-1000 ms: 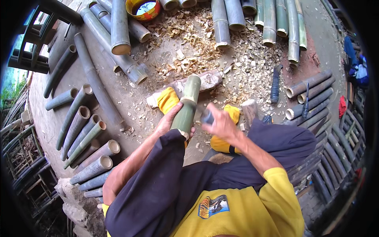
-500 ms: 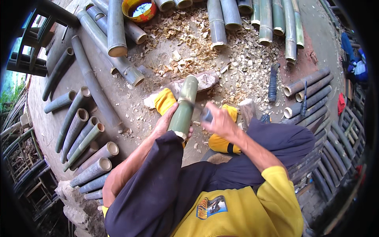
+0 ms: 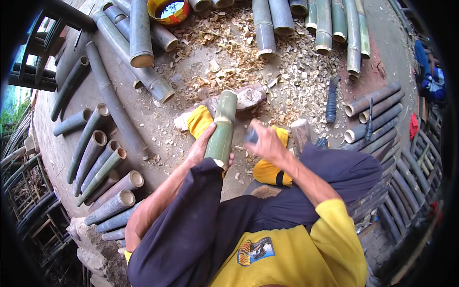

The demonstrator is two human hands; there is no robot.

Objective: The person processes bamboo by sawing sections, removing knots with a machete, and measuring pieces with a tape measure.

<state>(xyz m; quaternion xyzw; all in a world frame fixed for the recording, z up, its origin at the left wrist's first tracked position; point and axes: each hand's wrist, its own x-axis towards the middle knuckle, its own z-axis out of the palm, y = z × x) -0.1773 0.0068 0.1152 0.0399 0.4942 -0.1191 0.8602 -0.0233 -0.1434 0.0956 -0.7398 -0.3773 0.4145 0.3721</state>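
Note:
My left hand (image 3: 203, 148) grips a short green bamboo section (image 3: 222, 126) near its lower end. The section leans forward, its far end resting on a wooden chopping block (image 3: 248, 97). My right hand (image 3: 265, 142) is closed around a dark tool handle (image 3: 250, 136), blurred by motion, just right of the bamboo. Yellow boots (image 3: 270, 170) show beneath the hands on either side of the bamboo.
Bamboo chips (image 3: 229, 57) cover the ground ahead. Long bamboo poles (image 3: 143, 33) lie at the back and left, cut bamboo tubes (image 3: 103, 162) at the left, more tubes (image 3: 377, 110) at the right. A yellow bowl (image 3: 168, 10) sits at the back. A dark knife (image 3: 332, 99) lies right of the block.
My right hand with the tool has swung slightly toward the bamboo section. The left hand keeps its grip and the bamboo stays on the block.

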